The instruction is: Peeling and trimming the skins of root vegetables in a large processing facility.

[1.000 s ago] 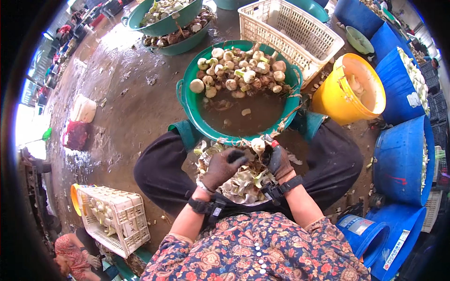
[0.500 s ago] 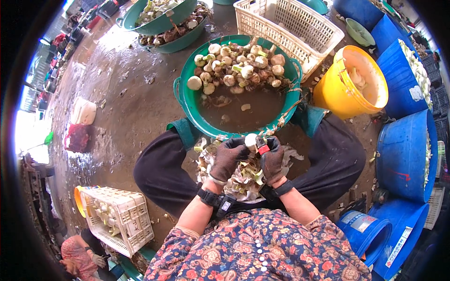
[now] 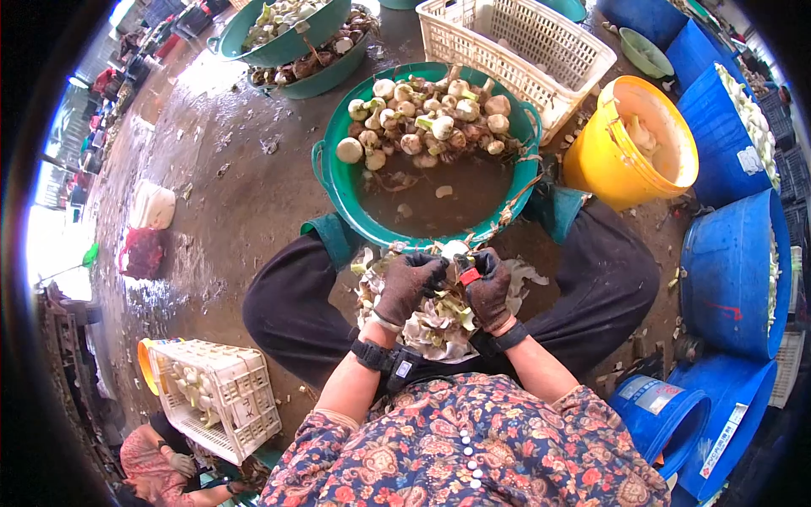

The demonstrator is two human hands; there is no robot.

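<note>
Both hands meet near the basin's near rim, in dark, soiled gloves. My left hand [image 3: 410, 284] is closed on a round white bulb-like vegetable [image 3: 454, 249], whose pale cut face shows above the fingertips. My right hand [image 3: 488, 294] presses close beside it, wrapped around a small red-handled tool [image 3: 470, 276]; its working end is hidden. Under the hands lies a heap of pale leafy peelings [image 3: 439, 329] between my legs. Just ahead is a green basin [image 3: 325, 190] of brown water, with many trimmed bulbs [image 3: 422, 118] piled at its far side.
A cream plastic crate [image 3: 541, 68] stands beyond the basin, a yellow bucket [image 3: 583, 160] to its right. Blue barrels [image 3: 726, 270] line the right side. Stacked green tubs [image 3: 317, 80] sit far left. Lower left are a tipped white crate [image 3: 245, 397] and another person [image 3: 152, 456].
The white bulb has tipped away slightly between my hands, showing less of itself. The other person at lower left has shifted an arm. My hands stay in nearly the same place.
</note>
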